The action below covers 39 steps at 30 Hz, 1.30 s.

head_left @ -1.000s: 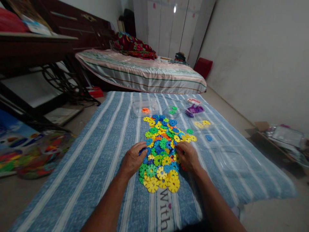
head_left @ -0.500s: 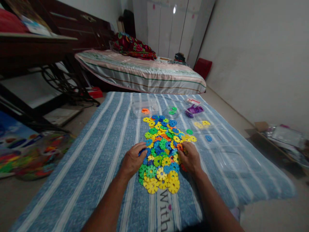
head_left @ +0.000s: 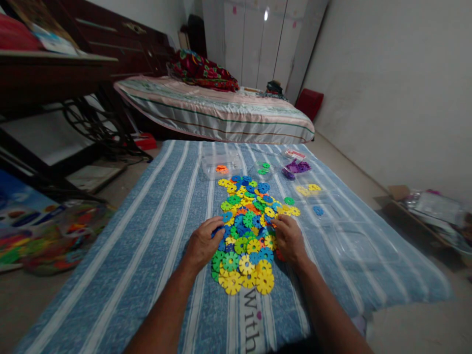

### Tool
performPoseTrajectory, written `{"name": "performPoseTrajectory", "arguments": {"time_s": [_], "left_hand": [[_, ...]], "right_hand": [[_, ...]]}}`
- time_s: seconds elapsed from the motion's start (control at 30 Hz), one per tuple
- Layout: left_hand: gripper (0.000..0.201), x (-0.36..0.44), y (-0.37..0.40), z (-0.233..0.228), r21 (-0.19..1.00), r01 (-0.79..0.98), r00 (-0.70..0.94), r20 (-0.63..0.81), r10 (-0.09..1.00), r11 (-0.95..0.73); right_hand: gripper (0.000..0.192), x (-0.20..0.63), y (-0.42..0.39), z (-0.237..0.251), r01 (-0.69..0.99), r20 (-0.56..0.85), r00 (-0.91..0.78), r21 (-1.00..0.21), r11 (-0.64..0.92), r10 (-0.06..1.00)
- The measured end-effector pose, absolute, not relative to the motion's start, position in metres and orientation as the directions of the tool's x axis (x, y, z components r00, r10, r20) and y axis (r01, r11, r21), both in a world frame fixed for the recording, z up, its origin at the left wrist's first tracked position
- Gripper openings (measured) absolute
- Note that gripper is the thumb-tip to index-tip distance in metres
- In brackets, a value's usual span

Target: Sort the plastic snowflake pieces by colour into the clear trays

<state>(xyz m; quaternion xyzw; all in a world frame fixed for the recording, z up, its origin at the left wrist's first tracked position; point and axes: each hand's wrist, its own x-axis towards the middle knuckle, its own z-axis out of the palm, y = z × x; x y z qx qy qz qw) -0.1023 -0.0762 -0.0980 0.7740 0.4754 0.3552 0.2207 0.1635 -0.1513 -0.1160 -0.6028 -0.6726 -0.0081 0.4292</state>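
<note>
A heap of flat plastic snowflake discs (head_left: 249, 223), yellow, green, blue and orange, lies on a blue striped blanket (head_left: 155, 236). My left hand (head_left: 204, 242) rests at the heap's left edge, fingers curled over a blue disc. My right hand (head_left: 289, 238) lies on the heap's right edge, fingertips down among the discs. Whether it grips one is hidden. Beyond the heap stand clear tubs: one with orange discs (head_left: 221, 169), one with green (head_left: 263, 168), one with purple (head_left: 298, 167). Loose yellow discs (head_left: 309, 189) and a blue one (head_left: 318, 211) lie to the right.
A clear lid or tray (head_left: 354, 243) lies on the blanket at right. A striped mattress (head_left: 217, 110) lies behind. A dark sewing-machine table (head_left: 59, 83) stands at left, a colourful bag (head_left: 55, 231) on the floor beside the blanket. Cardboard and plastic clutter (head_left: 431, 211) sits at right.
My right hand slid a little right and back again along the heap's right edge. My left hand has stayed where it was.
</note>
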Motion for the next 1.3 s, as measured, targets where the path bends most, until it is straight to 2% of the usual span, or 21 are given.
{"name": "performPoseTrajectory", "arguments": {"time_s": [0.13,0.3,0.53,0.73,0.83,1.03,1.3], "left_hand": [[0.027,-0.102,-0.076,-0.098,0.677,0.581,0.297,0.341,0.892,-0.452],[0.028,-0.102,-0.075,-0.098,0.678,0.578,0.295,0.347,0.891,-0.455],[0.032,-0.104,-0.074,-0.097,0.662,0.593,0.306,0.340,0.889,-0.458],[0.031,-0.103,-0.074,-0.096,0.667,0.587,0.312,0.338,0.888,-0.460],[0.031,-0.104,-0.074,-0.096,0.669,0.587,0.311,0.334,0.890,-0.456],[0.031,-0.104,-0.073,-0.098,0.667,0.595,0.305,0.328,0.894,-0.448],[0.031,-0.103,-0.073,-0.100,0.658,0.596,0.305,0.345,0.888,-0.460]], "right_hand": [[0.033,0.162,-0.151,-0.111,0.861,0.556,-0.044,-0.401,0.314,0.830],[0.038,0.167,-0.151,-0.107,0.875,0.470,-0.116,-0.369,0.314,0.875],[0.037,0.167,-0.153,-0.098,0.890,0.361,-0.130,-0.369,0.269,0.924],[0.043,0.165,-0.149,-0.086,0.911,0.254,-0.143,-0.344,0.228,0.957],[0.039,0.166,-0.146,-0.079,0.907,0.193,-0.165,-0.355,0.226,0.967],[0.040,0.164,-0.145,-0.068,0.895,0.145,-0.177,-0.388,0.221,0.973],[0.040,0.168,-0.151,-0.066,0.902,0.084,-0.201,-0.373,0.217,0.976]]}}
